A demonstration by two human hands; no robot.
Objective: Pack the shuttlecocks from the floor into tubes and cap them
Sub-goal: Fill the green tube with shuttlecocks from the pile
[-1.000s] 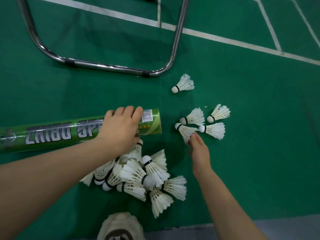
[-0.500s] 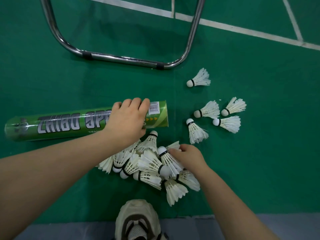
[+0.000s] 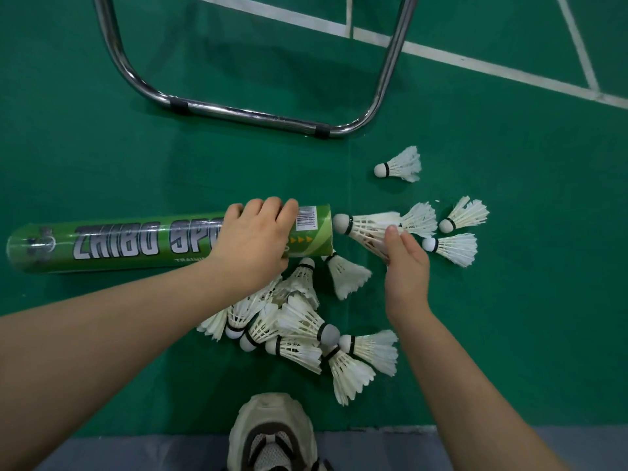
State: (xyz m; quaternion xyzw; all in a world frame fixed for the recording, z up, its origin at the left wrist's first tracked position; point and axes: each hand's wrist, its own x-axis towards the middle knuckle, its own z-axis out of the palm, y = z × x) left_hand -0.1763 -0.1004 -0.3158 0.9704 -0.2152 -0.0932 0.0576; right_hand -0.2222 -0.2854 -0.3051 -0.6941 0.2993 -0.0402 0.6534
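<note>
Packing looks barely begun. The left hand (image 3: 253,239) grips the tube (image 3: 119,244), which lies on the floor. The right hand (image 3: 406,266) pinches a shuttlecock (image 3: 363,226) just off the tube's open mouth, cork first. A pile (image 3: 292,321) lies below the tube and several strays (image 3: 455,248) beyond its mouth. No cap shows.

Green tube (image 3: 136,243) lying sideways; white shuttlecock (image 3: 365,226) cork-first at its mouth

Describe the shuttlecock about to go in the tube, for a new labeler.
Find the long green tube lying on the floor. Just off its barcode end is the shuttlecock, cork facing the tube. It alone is held in the right hand; the other shuttlecocks lie loose.
</note>
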